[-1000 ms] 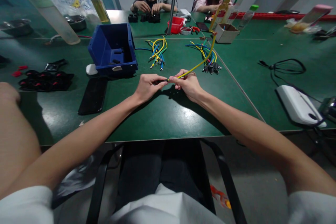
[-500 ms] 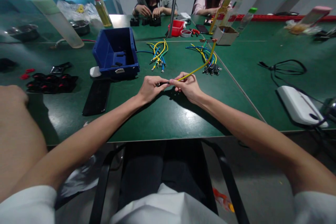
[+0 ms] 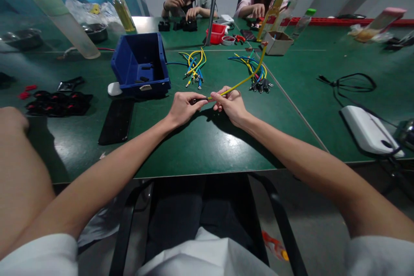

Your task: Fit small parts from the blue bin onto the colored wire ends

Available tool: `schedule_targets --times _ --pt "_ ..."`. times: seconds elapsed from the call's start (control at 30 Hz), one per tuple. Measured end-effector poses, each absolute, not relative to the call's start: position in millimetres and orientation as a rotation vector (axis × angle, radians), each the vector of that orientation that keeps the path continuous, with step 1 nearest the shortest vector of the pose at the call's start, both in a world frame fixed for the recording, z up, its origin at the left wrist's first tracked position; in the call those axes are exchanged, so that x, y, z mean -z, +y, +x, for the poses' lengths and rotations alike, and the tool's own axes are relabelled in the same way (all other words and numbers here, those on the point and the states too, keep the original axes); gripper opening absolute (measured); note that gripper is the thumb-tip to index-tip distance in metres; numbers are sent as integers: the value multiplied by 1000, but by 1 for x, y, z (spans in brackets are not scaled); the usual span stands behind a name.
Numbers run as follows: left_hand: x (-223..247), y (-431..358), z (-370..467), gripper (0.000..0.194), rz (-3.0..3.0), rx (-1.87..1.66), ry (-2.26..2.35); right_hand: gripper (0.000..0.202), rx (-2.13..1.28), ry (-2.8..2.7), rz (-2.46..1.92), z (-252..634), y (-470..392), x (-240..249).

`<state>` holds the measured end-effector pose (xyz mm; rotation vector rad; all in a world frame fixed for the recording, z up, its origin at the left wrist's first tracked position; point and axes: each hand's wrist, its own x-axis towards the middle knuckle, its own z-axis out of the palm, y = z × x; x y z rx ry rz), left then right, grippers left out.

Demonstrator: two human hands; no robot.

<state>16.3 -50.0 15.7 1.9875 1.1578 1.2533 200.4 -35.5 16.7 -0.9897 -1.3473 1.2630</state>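
Observation:
Over the green table, a yellow wire (image 3: 243, 81) runs from between my two hands up to the right, its far end bent upward. My left hand (image 3: 185, 107) pinches a short black sleeve (image 3: 202, 99) at the wire's near end. The fingers of my right hand (image 3: 231, 102) are closed on the yellow wire just beside that sleeve. Beyond my hands lie two bundles of wires: a yellow and blue bundle (image 3: 195, 68) with ring terminals, and a mixed-colour bundle (image 3: 255, 71) whose ends carry black sleeves and ring terminals.
A blue bin (image 3: 142, 88) holding small black pieces stands left, with a black phone (image 3: 116, 123) before it. Black parts (image 3: 60, 102) lie farther left. At right are a white device (image 3: 370, 129) and a black cable (image 3: 352, 82). Two people sit opposite; someone's bare limb (image 3: 22, 172) is at left.
My right fingers have shifted slightly on the wire, and a short yellow stretch now shows between my hands. Across the table, one person's hand has lifted.

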Motion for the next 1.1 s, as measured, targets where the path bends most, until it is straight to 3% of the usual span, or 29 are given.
schedule_targets --times 0.53,0.87,1.1 --pt "-11 -49 17 27 2089 -1259 1182 55 -1226 -1380 -1029 199 -37 -20" --pt "-21 -58 29 49 1560 -923 942 58 -1084 -1413 -998 198 -34 -25" --pt "-25 -66 37 51 1299 -803 796 56 -1070 -1527 -948 202 -36 -33"
